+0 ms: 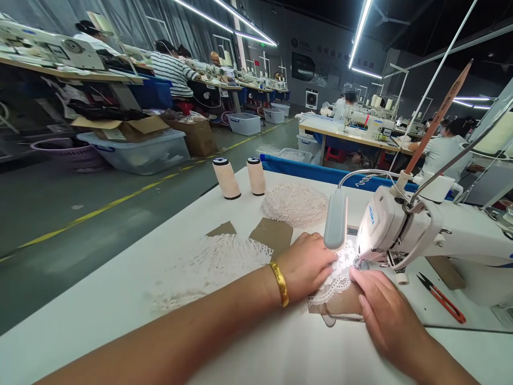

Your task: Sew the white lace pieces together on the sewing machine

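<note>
A strip of white lace (335, 286) lies under the needle area of a white sewing machine (401, 230), brightly lit by a small lamp (336, 220). My left hand (310, 263), with a gold bangle at the wrist, grips the lace on its left side with bent fingers. From the right, my right hand (385, 305) holds the lace edge close to the presser foot, thumb and fingertips together. Brown card (344, 300) shows beneath the lace. The needle itself is lost in glare, and some fingertips are hidden.
On the white table (132, 321) are more lace (216, 264), a lace heap (294, 204), brown card (274, 233) and two thread cones (226, 179) (256, 176). Red-handled thread snips (443, 299) lie right of the machine. Other people work at machines beyond.
</note>
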Action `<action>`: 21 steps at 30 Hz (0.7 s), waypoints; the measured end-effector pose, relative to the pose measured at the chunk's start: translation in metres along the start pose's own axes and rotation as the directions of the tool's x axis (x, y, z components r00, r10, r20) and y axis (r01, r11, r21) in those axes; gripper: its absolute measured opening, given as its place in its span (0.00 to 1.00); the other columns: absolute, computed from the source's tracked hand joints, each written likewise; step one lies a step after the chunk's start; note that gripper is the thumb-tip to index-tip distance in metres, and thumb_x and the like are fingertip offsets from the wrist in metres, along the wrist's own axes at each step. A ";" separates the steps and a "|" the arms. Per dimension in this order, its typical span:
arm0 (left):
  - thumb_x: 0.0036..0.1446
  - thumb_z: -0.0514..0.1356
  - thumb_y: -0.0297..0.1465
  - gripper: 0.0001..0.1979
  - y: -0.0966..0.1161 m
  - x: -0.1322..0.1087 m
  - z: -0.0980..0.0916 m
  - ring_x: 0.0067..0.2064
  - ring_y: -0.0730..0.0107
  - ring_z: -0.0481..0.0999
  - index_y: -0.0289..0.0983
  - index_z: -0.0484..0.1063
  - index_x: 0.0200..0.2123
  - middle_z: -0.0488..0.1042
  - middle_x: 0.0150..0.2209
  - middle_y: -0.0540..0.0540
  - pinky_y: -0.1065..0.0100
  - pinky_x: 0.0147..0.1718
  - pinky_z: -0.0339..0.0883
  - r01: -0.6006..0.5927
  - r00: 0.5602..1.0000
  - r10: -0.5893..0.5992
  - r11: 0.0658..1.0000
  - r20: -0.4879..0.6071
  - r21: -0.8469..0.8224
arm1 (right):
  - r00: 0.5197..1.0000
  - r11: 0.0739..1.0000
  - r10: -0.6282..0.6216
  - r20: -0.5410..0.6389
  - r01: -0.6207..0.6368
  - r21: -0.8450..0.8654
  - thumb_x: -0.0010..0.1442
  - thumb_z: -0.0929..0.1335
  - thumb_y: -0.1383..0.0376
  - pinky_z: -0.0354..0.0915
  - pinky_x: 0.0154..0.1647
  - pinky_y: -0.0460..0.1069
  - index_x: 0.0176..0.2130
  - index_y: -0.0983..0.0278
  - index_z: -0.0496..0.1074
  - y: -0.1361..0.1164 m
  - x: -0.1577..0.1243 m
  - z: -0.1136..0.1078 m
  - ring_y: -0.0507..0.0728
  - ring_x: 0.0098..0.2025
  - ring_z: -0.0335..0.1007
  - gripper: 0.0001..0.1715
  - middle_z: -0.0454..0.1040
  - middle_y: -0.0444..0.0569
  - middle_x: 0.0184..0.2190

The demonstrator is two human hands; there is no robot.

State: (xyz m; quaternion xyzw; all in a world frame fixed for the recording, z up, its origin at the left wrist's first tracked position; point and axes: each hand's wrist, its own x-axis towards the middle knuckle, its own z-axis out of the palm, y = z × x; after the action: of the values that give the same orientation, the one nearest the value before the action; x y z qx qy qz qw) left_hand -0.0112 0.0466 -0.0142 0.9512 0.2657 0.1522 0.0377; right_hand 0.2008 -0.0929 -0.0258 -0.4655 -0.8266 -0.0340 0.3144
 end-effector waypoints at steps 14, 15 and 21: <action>0.62 0.63 0.30 0.04 0.009 -0.001 -0.014 0.45 0.52 0.76 0.40 0.79 0.37 0.79 0.42 0.42 0.53 0.46 0.69 0.010 1.000 -0.010 1.000 0.023 0.013 | 0.989 0.995 -0.046 0.143 0.032 0.096 0.61 0.62 0.80 0.65 0.37 0.51 0.54 0.59 0.72 -0.007 0.002 -0.009 0.58 0.39 0.64 0.27 0.71 0.49 0.40; 0.62 0.62 0.30 0.04 0.011 -0.002 -0.017 0.45 0.53 0.76 0.39 0.79 0.37 0.79 0.42 0.43 0.54 0.47 0.69 0.005 1.000 -0.005 1.000 0.020 0.008 | 0.987 0.994 -0.053 0.149 0.038 0.099 0.62 0.62 0.79 0.65 0.37 0.51 0.52 0.59 0.72 -0.007 0.002 -0.010 0.58 0.38 0.63 0.25 0.71 0.49 0.39; 0.63 0.62 0.28 0.04 0.019 -0.004 -0.029 0.41 0.56 0.76 0.38 0.78 0.37 0.79 0.40 0.42 0.58 0.42 0.67 0.013 1.000 -0.014 1.000 0.022 0.015 | 0.989 0.988 -0.091 0.118 0.075 0.134 0.68 0.62 0.73 0.67 0.48 0.56 0.56 0.59 0.69 -0.011 0.004 -0.009 0.62 0.49 0.69 0.21 0.76 0.53 0.48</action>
State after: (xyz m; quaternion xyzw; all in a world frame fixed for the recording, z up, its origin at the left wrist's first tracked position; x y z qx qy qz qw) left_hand -0.0141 0.0277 0.0150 0.9513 0.2729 0.1393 0.0345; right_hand 0.1954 -0.0991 -0.0136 -0.4105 -0.8636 0.0355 0.2905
